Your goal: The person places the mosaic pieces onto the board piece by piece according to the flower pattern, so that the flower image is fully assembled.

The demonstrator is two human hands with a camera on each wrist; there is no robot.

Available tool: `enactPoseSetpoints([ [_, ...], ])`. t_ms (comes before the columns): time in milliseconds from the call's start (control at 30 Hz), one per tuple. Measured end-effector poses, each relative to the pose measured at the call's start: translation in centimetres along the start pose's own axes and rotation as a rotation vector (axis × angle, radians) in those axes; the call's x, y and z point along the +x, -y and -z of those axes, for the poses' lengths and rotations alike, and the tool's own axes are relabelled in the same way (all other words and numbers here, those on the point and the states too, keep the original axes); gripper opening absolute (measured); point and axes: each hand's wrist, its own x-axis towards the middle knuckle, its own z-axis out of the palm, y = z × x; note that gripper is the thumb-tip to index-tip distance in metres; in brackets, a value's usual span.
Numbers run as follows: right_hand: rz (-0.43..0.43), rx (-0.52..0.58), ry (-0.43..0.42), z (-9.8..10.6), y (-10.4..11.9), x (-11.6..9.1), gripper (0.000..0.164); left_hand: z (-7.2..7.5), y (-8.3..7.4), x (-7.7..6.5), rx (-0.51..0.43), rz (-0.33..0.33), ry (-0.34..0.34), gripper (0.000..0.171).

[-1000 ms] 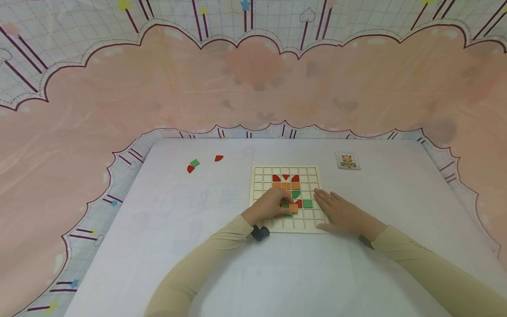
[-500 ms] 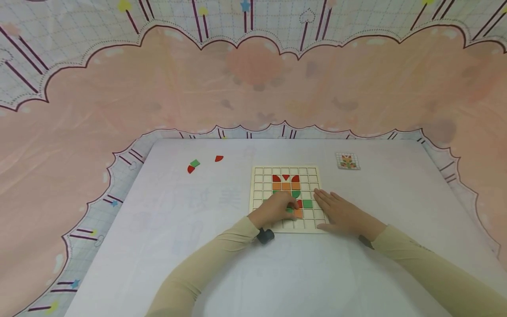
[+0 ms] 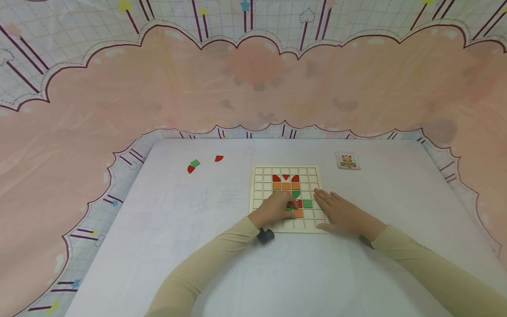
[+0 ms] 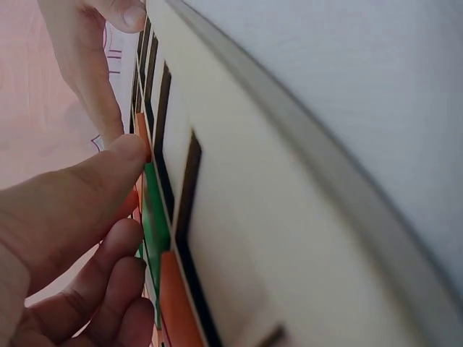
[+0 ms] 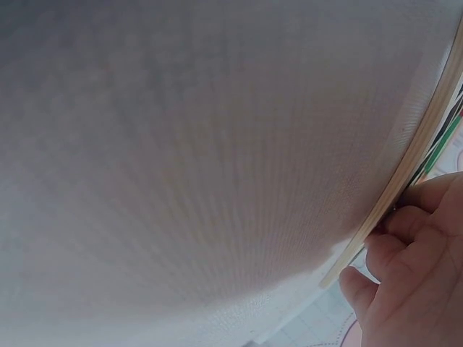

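Note:
A pale wooden grid board (image 3: 258,174) lies mid-table with red, orange and green tiles in its cells. My left hand (image 3: 273,209) reaches over it, thumb and fingers curled at an orange square tile (image 3: 299,213) in the lower rows. In the left wrist view the thumb tip presses on that orange tile (image 4: 142,136), beside a green tile (image 4: 155,210). A green square tile (image 3: 307,204) sits up and right of it. My right hand (image 3: 342,215) lies with straight fingers along the board's right edge. The left hand hides several tiles.
Two red quarter-round tiles and a green square tile (image 3: 195,163) lie loose on the white table (image 3: 178,264) at the back left. A small pattern card (image 3: 348,161) lies at the back right. A patterned cloth (image 3: 253,101) hangs behind the table.
My left hand has moved slightly right and down with the orange square tile, bringing it to a lower cell, then held still for the last half second. The right hand has not moved.

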Motion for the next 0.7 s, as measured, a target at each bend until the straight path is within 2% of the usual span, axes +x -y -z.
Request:
enactPoseSetpoints([
  [333,-0.009,0.002,0.005,0.0,0.1,0.1,0.088,0.1,-0.3,0.0,0.031,0.034,0.006,0.020],
  [533,-0.008,-0.003,0.004,0.0,0.1,0.1,0.088,0.0,0.2,-0.2,-0.041,0.060,0.016,0.022],
  [700,-0.018,-0.005,0.014,0.0,0.1,0.2,0.089,0.2,1.3,-0.4,-0.151,0.055,0.010,0.020],
])
